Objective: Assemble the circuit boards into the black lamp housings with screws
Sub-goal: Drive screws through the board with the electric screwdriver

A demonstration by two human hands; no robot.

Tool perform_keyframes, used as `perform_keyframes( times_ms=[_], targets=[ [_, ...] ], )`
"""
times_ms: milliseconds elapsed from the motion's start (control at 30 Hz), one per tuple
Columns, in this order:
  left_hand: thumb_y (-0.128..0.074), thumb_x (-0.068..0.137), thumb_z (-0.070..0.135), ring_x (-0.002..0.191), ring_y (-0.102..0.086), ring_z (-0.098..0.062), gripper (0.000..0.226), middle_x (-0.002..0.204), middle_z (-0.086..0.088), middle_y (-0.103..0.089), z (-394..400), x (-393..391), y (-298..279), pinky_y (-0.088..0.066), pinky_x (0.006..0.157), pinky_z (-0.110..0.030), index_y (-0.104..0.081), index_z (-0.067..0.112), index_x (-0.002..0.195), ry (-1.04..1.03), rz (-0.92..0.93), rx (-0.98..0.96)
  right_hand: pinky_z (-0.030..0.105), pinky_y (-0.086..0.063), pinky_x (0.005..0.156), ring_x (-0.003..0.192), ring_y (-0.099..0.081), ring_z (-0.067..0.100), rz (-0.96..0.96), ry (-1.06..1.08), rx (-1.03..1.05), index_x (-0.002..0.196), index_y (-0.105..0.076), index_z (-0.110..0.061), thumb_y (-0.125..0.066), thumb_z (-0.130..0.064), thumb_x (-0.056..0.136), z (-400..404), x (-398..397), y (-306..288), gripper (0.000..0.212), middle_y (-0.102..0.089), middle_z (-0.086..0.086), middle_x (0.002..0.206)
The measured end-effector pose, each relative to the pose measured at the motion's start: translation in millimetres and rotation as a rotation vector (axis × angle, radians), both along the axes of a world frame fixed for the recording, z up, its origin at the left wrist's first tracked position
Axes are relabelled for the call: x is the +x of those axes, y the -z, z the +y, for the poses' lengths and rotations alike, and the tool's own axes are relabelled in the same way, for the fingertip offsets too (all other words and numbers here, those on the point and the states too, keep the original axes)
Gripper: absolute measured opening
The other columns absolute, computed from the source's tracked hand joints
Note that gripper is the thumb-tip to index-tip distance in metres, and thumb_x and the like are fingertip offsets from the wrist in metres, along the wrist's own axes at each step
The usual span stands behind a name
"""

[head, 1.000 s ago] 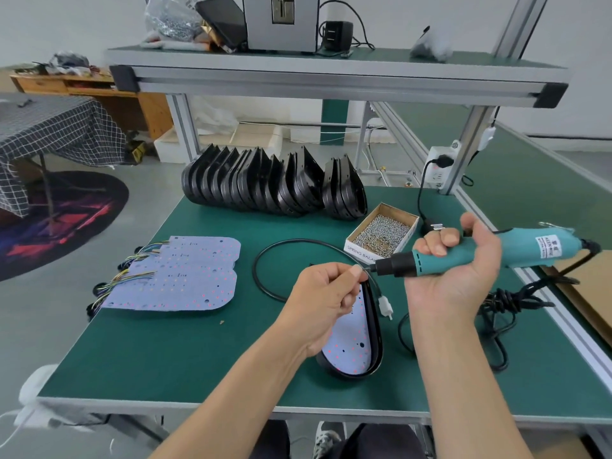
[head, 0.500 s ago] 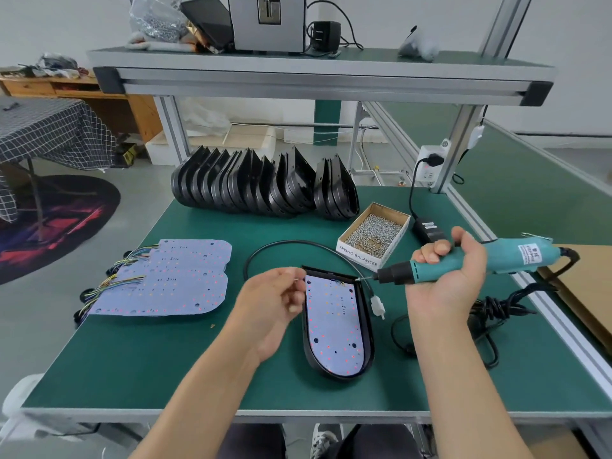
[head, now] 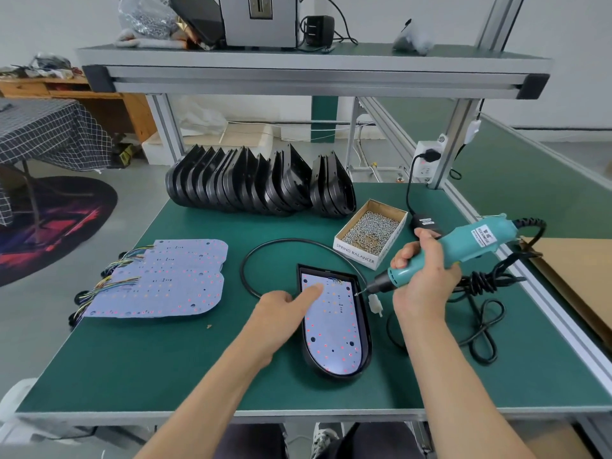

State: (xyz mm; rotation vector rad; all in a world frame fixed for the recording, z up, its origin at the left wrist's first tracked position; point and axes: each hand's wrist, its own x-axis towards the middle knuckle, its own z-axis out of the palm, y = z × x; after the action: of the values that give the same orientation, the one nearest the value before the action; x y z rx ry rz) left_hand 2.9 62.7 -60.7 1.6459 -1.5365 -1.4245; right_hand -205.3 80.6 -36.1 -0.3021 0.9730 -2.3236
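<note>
On housing (head: 364, 329): left hand (head: 281, 313) presses board (head: 331, 329), forefinger straight; right hand (head: 427, 276) fingers wrapped round screwdriver (head: 463, 250), tip at housing's right rim.

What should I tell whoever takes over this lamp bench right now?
Left hand: open, forefinger pressing the circuit board down in the black lamp housing on the green mat.
Right hand: grips the teal electric screwdriver, bit at the board's upper right edge.
Done: one board seated in its housing.
Left: screw it down; whether any screws are in is too small to tell. Then the loose circuit boards at left, the empty housings at the back, using the box of screws.
</note>
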Motion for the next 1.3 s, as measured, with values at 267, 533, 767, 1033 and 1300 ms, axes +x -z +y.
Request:
perform_keyframes(
  times_ms=[267, 533, 767, 1033, 1300],
  targets=[
    [-0.070, 0.064, 0.044, 0.067, -0.058, -0.017, 0.057, 0.089, -0.013, -0.078, 1, -10, 6, -0.046, 0.068, -0.030, -0.074, -0.002, 0.097, 0.063, -0.046, -0.002, 0.025, -0.039, 0.046, 0.046, -0.045, 0.014, 0.026, -0.039, -0.046, 0.069, -0.069, -0.025, -0.069, -0.010, 0.089, -3, 4, 1, 0.025, -0.051, 0.001, 0.058],
    [-0.070, 0.076, 0.026, 0.071, -0.057, -0.018, 0.038, 0.101, -0.015, -0.077, -2, -16, 11, -0.046, 0.069, -0.030, -0.072, -0.002, 0.102, 0.045, -0.038, -0.017, 0.027, -0.038, 0.049, 0.047, -0.043, 0.019, 0.094, -0.030, 0.007, 0.069, -0.067, -0.028, -0.071, -0.014, 0.085, -7, 5, 6, 0.022, -0.050, 0.003, 0.058],
    [-0.066, 0.076, 0.022, 0.069, -0.049, -0.017, 0.032, 0.078, 0.000, -0.063, -2, -17, 10, -0.040, 0.068, -0.031, -0.067, -0.005, 0.093, 0.044, -0.024, -0.014, 0.027, -0.038, 0.048, 0.045, -0.042, 0.019, 0.109, -0.034, -0.001, 0.072, -0.067, -0.026, -0.072, -0.016, 0.084, -11, 6, 7, 0.017, -0.051, 0.004, 0.056],
    [-0.066, 0.077, 0.017, 0.063, -0.038, -0.018, 0.012, 0.067, 0.002, -0.049, 1, -17, 7, -0.031, 0.063, -0.030, -0.054, 0.016, 0.076, 0.048, -0.021, -0.057, 0.029, -0.040, 0.050, 0.046, -0.041, 0.021, 0.175, -0.054, 0.010, 0.079, -0.065, -0.022, -0.074, -0.021, 0.083, -10, 10, 8, 0.010, -0.050, 0.005, 0.057],
    [-0.063, 0.071, 0.021, 0.062, -0.037, -0.018, 0.011, 0.066, 0.003, -0.048, 1, -17, 7, -0.032, 0.061, -0.029, -0.053, 0.017, 0.074, 0.061, -0.027, -0.067, 0.025, -0.041, 0.050, 0.045, -0.041, 0.021, 0.290, -0.044, 0.022, 0.079, -0.066, -0.028, -0.070, -0.022, 0.084, -11, 16, 3, 0.009, -0.050, 0.005, 0.055]
  ],
)
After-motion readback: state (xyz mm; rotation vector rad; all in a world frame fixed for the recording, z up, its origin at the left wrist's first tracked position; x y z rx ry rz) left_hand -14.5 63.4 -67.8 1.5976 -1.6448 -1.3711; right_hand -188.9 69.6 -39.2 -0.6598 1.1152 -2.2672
